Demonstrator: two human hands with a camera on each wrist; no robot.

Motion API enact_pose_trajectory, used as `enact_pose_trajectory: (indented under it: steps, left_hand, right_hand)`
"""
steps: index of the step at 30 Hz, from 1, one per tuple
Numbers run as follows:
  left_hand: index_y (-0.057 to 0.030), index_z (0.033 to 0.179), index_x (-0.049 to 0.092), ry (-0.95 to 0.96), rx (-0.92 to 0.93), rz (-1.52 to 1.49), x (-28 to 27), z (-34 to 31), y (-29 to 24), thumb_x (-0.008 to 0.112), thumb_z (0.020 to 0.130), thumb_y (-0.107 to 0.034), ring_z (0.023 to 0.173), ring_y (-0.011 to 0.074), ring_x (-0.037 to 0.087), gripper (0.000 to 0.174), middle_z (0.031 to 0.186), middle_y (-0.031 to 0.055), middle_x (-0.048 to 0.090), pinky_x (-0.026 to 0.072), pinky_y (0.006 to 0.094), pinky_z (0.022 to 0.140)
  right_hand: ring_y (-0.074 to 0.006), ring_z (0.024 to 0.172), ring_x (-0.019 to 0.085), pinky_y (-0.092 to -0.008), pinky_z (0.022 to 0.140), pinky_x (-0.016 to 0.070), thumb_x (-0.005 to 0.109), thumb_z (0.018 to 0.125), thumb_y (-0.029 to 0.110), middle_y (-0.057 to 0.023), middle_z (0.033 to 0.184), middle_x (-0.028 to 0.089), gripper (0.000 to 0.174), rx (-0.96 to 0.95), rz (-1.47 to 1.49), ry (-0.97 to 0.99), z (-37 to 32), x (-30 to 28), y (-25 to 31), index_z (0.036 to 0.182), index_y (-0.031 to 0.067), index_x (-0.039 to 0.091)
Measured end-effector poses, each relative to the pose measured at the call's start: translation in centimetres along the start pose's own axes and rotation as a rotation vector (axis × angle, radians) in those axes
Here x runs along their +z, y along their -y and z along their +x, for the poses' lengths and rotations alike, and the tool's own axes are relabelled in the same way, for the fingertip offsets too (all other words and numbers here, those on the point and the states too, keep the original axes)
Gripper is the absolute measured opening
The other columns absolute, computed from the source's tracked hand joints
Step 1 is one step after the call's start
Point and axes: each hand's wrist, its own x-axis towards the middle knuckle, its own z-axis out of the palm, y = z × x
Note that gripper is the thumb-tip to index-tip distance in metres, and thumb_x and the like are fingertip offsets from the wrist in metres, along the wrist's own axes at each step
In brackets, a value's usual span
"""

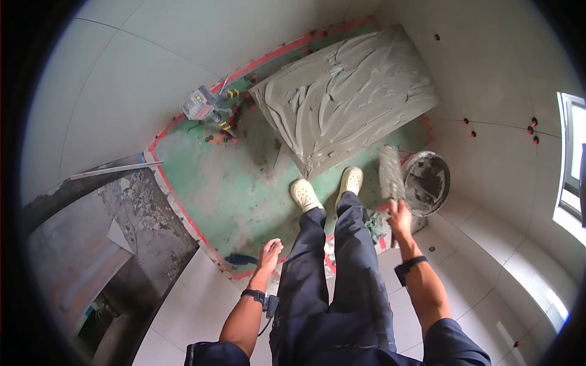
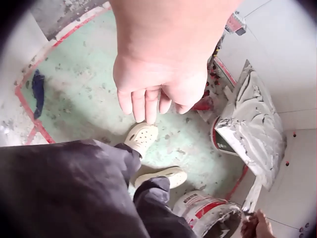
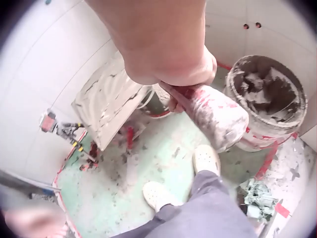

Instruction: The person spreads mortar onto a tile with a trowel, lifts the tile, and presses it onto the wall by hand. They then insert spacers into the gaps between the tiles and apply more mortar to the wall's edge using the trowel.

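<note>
My right hand [image 1: 400, 219] grips the handle of a trowel [image 1: 390, 174] whose blade is coated in grey mortar. In the right wrist view the mortar-smeared handle [image 3: 218, 116] sticks out of the fist. Beside the blade stands a bucket [image 1: 448, 177] with grey mortar [image 3: 267, 94] inside. Ahead lies a large tile [image 1: 342, 97], its upper face spread with ridged, wet mortar; the left wrist view shows it raised above the floor over another bucket [image 2: 218, 136]. My left hand [image 1: 268, 253] hangs beside the left leg, holding nothing, its fingers loosely bent.
A grey device with yellow-banded legs [image 1: 201, 104] stands by the left wall. My feet in cream clogs [image 1: 304, 194] are on the green floor [image 1: 201, 183], edged with red tape. A crumpled cloth-like bundle [image 3: 257, 198] lies near the mortar bucket. Rubble [image 1: 146, 201] fills a recess at left.
</note>
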Motion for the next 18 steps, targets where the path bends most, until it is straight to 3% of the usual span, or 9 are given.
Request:
enact_pose_trajectory:
  steps: [1, 3, 5, 6, 10, 12, 14, 16, 18]
  left_hand:
    - [-0.001, 0.12, 0.061, 0.012, 0.003, -0.023, 1.1, -0.2, -2.0, 0.062, 0.095, -0.015, 0.095, 0.0145, 0.063, 0.029, 0.103, 0.0039, 0.065, 0.0488, 0.027, 0.082]
    - [-0.0005, 0.123, 0.059, 0.054, 0.017, -0.092, 2.3, 1.1, -3.2, 0.063, 0.094, -0.013, 0.098, 0.0151, 0.062, 0.031, 0.107, 0.0044, 0.064, 0.0476, 0.0271, 0.086]
    - [-0.0004, 0.124, 0.059, 0.066, 0.047, -0.119, 3.4, 1.6, -4.8, 0.063, 0.094, -0.013, 0.099, 0.0152, 0.062, 0.032, 0.107, 0.0046, 0.064, 0.0476, 0.027, 0.086]
    - [-0.0002, 0.124, 0.059, 0.07, 0.064, -0.137, 3.9, 1.8, -5.6, 0.063, 0.094, -0.012, 0.101, 0.0152, 0.061, 0.032, 0.108, 0.0048, 0.063, 0.0476, 0.0269, 0.087]
    - [-0.0037, 0.119, 0.063, 0.045, 0.074, -0.071, 3.7, 3.2, -4.6, 0.068, 0.089, -0.011, 0.087, 0.0096, 0.06, 0.031, 0.097, 0.0006, 0.064, 0.0471, 0.0239, 0.078]
    - [-0.0033, 0.115, 0.064, 0.047, 0.057, -0.054, 2.6, 4.4, -2.4, 0.068, 0.089, -0.011, 0.082, 0.009, 0.059, 0.027, 0.093, 0.0005, 0.064, 0.0475, 0.0232, 0.074]
    - [-0.002, 0.113, 0.064, 0.038, 0.002, -0.061, 0.9, 5.7, -0.1, 0.067, 0.089, -0.008, 0.081, 0.0079, 0.057, 0.025, 0.091, -0.0008, 0.063, 0.0461, 0.0221, 0.072]
    - [-0.0022, 0.108, 0.066, -0.002, -0.012, -0.043, -0.9, 7.1, 1.7, 0.068, 0.088, -0.011, 0.076, 0.0078, 0.057, 0.022, 0.083, -0.0009, 0.064, 0.0451, 0.0213, 0.068]
    - [-0.0017, 0.106, 0.067, -0.034, -0.027, 0.019, -0.3, 6.9, -1.0, 0.067, 0.091, -0.018, 0.074, 0.0093, 0.058, 0.022, 0.08, 0.0001, 0.064, 0.0462, 0.0228, 0.07]
  right_hand:
    - [-0.0185, 0.059, 0.058, -0.035, 0.052, 0.0496, 0.059, 0.097, 0.039, -0.009, 0.069, 0.058, 0.039, 0.173, 0.221, 0.034, -0.5, -2.4, -0.1, 0.097, 0.0011, 0.055]
    - [-0.0154, 0.058, 0.057, -0.0322, 0.049, 0.0487, 0.06, 0.097, 0.041, -0.0078, 0.07, 0.058, 0.041, 0.198, 0.153, -0.023, 0.5, -5.7, -5.3, 0.096, 0.0, 0.055]
    - [-0.0371, 0.076, 0.068, -0.0475, 0.067, 0.0522, 0.062, 0.092, 0.04, -0.0218, 0.084, 0.067, 0.041, 0.058, -0.356, -0.101, 0.5, -8.7, -9.2, 0.097, -0.0005, 0.056]
    - [-0.0437, 0.093, 0.066, -0.0516, 0.078, 0.0513, 0.063, 0.09, 0.031, -0.0261, 0.093, 0.068, 0.036, 0.135, -0.514, -0.005, -0.3, -10.0, -8.9, 0.108, 0.001, 0.053]
    - [-0.0413, 0.1, 0.066, -0.0499, 0.085, 0.0542, 0.057, 0.085, 0.011, -0.0246, 0.115, 0.063, 0.06, 0.018, -0.947, 0.405, -0.8, -10.9, -13.9, 0.141, 0.0131, 0.035]
    - [-0.0415, 0.102, 0.066, -0.0487, 0.086, 0.0545, 0.056, 0.085, 0.009, -0.0246, 0.119, 0.061, 0.063, 0.019, -0.95, 0.456, -1.2, -10.1, -14.3, 0.144, 0.0161, 0.035]
    - [-0.0403, 0.104, 0.065, -0.0475, 0.087, 0.0544, 0.056, 0.089, 0.016, -0.0245, 0.118, 0.061, 0.046, 0.062, -0.852, 0.462, -0.8, -8.7, -15.2, 0.134, 0.0102, 0.047]
    - [-0.0388, 0.108, 0.064, -0.0471, 0.092, 0.0524, 0.057, 0.088, 0.011, -0.0228, 0.122, 0.061, 0.056, 0.164, -0.769, 0.424, -0.5, -8.3, -14.5, 0.142, 0.0138, 0.042]
    - [-0.0385, 0.111, 0.062, -0.0461, 0.091, 0.0518, 0.06, 0.089, 0.018, -0.0208, 0.122, 0.06, 0.051, 0.096, -0.729, 0.381, -1.4, -11.0, -8.4, 0.137, 0.0074, 0.047]
